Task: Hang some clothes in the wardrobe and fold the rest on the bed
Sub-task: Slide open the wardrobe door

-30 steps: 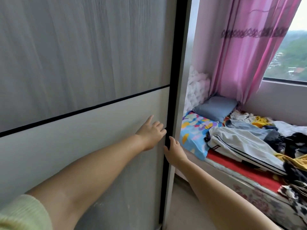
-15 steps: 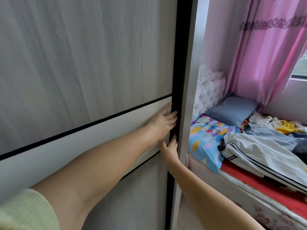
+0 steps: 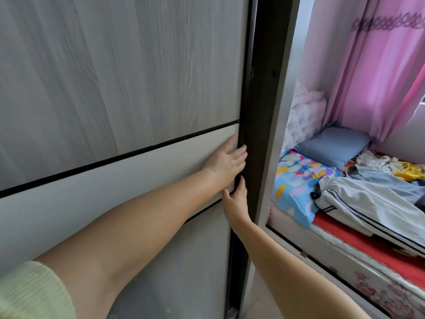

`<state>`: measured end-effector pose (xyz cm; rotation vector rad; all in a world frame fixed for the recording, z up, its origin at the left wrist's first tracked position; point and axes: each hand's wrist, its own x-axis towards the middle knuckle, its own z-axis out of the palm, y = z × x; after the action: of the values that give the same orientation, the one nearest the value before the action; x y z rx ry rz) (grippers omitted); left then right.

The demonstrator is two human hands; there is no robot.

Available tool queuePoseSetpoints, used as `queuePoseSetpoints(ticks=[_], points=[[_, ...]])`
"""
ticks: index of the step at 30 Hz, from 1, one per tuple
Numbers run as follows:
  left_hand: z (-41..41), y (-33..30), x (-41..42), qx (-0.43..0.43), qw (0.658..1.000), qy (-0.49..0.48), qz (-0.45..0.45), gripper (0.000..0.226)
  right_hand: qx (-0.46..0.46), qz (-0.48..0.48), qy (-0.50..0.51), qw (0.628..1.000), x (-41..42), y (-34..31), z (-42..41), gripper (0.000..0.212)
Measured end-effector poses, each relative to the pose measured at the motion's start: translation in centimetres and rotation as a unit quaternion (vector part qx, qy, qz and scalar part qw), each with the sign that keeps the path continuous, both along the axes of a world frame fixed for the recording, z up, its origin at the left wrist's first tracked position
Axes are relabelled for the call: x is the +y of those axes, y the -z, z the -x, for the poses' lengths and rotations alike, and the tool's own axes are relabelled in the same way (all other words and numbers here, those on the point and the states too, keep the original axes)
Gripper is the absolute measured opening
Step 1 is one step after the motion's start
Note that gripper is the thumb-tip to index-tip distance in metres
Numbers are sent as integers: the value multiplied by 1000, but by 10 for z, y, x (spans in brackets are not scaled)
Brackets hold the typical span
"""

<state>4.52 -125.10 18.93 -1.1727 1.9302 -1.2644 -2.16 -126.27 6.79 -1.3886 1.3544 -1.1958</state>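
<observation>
Your left hand [image 3: 226, 161] lies flat on the pale band of the wardrobe door [image 3: 128, 93], fingers straight and reaching its dark right edge, while your right hand [image 3: 234, 199] sits just below, fingers extended against that same edge, holding nothing. Judging by the narrow dark gap [image 3: 259, 111] between door and frame, the step in hand looks like sliding the wardrobe open, and nothing is yet hung. The next move likely calls for a steady sideways push toward your left, both hands flat on the edge (fingertips kept out of the gap). What the wardrobe holds cannot be told; the opening shows only darkness. Beyond the frame, the bed [image 3: 358, 256] carries the clothes [image 3: 368, 199], an unfolded heap led by a white garment with dark stripes, beside a blue pillow [image 3: 333, 146], under a pink curtain [image 3: 372, 72].
</observation>
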Motion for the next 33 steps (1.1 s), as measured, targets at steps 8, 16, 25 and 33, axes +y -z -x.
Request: queuePoseSetpoints(ticks=[8, 16, 25, 33], points=[[-56, 5, 76, 16, 1000, -26, 1, 66, 38, 5, -21, 999, 71, -4, -48, 64], [-113, 18, 150, 68, 997, -38, 10, 59, 87, 29, -77, 993, 134, -1, -93, 43], [-163, 35, 225, 79, 991, -107, 25, 44, 131, 51, -215, 967, 195, 9, -141, 22], [-236, 49, 298, 72, 992, -49, 95, 26, 219, 87, -345, 909, 236, 12, -190, 23]])
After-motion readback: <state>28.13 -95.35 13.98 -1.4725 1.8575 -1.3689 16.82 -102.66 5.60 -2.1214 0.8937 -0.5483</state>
